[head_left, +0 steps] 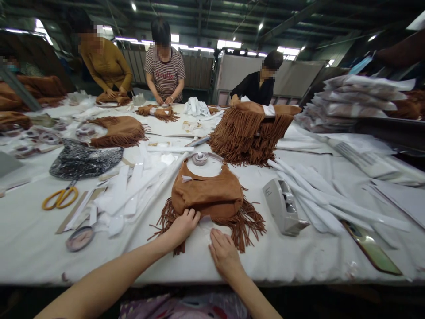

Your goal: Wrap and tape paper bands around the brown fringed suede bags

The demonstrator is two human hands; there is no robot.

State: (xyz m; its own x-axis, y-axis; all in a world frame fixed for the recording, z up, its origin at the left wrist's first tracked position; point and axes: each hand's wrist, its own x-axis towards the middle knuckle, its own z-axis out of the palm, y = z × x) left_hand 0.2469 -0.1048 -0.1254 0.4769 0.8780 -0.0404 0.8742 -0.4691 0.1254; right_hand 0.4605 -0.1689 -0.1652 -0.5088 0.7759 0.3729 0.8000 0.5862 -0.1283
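A brown suede-look handbag (207, 195) with long fringe lies on the white-covered table in front of me, its curved strap towards the far side. My left hand (184, 225) has its fingers curled over the bag's near lower edge, closed on it. Close to the fringe, my right hand (226, 256) lies low with its fingers stretched out, over a thin whitish sheet (206, 224) that shows between the two hands. Part of that sheet is hidden by the bag and my fingers. A coiled strip (199, 158) sits inside the strap's loop.
Right of the bag stands a grey tape dispenser (282, 206); a phone (372, 248) lies near the edge. Yellow-handled scissors (60, 198), a tape roll (79, 239) and white strips (129, 190) lie left. Behind are stacked fringed bags (254, 128) and several people.
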